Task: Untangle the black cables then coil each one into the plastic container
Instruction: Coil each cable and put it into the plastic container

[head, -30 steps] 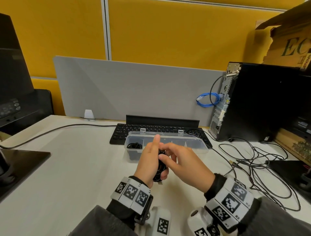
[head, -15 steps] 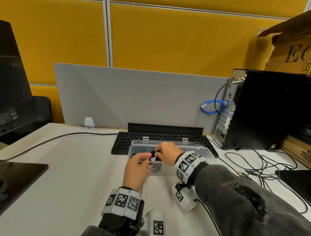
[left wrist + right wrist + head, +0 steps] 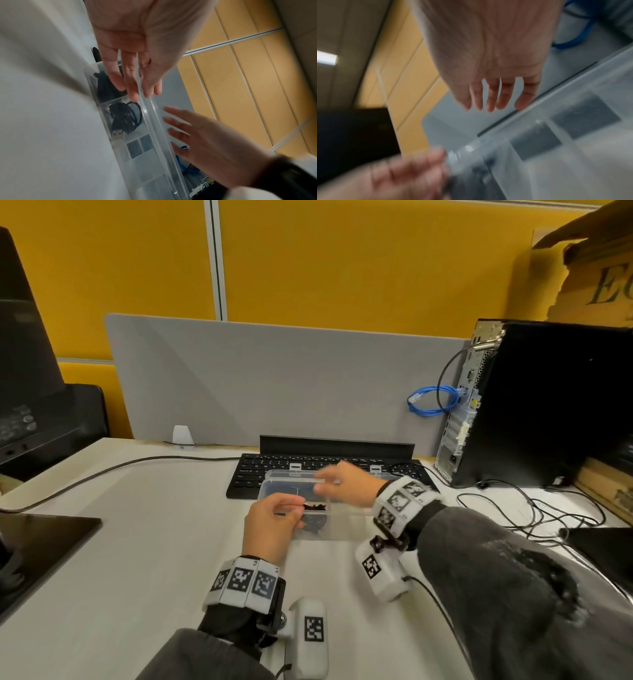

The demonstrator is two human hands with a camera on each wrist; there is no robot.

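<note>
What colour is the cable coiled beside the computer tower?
Blue; the cable shows best in the head view.

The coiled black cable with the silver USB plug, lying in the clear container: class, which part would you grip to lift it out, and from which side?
Grip the coiled black cable across its bundled loops, not by the USB plug, which juts out at one end. Come from above: the plastic container walls and dividers close off its sides, and only the top is open. Pinching several loops together should keep the coil from unravelling.

My path into the plastic container (image 3: 346, 529) stays open from above, though its raised lid (image 3: 294, 476) and the keyboard (image 3: 260, 470) block the far side
</note>
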